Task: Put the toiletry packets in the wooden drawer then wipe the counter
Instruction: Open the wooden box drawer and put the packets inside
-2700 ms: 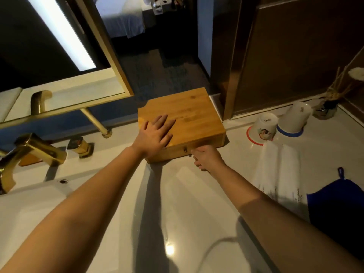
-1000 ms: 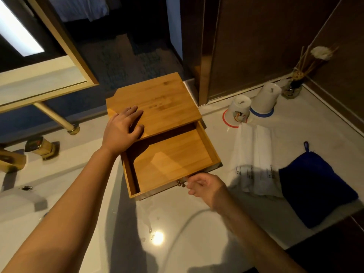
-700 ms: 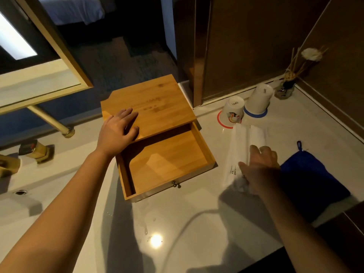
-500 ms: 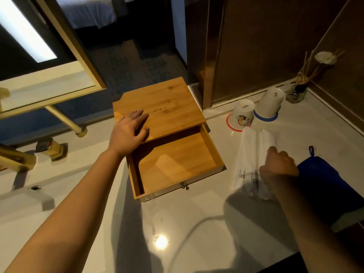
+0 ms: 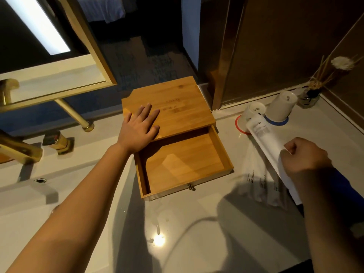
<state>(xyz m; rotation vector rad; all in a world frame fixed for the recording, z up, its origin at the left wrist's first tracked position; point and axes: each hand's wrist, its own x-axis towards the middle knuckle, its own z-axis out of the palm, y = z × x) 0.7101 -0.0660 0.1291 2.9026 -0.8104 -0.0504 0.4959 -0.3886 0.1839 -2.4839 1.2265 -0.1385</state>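
A wooden box sits on the white counter, and its drawer is pulled out and holds nothing. My left hand lies flat on the box lid, fingers spread. To the right of the drawer, my right hand is closed on a white toiletry packet, lifted off the counter and tilted. More clear packets lie on the counter under it, blurred.
Two upturned white cups stand on coasters at the back right, beside a reed diffuser. A blue cloth lies partly hidden behind my right forearm. A gold tap and the basin are to the left.
My right hand pulled the drawer out, let go of its knob, moved right to the packets and has lifted one. My left hand has stayed on the lid.
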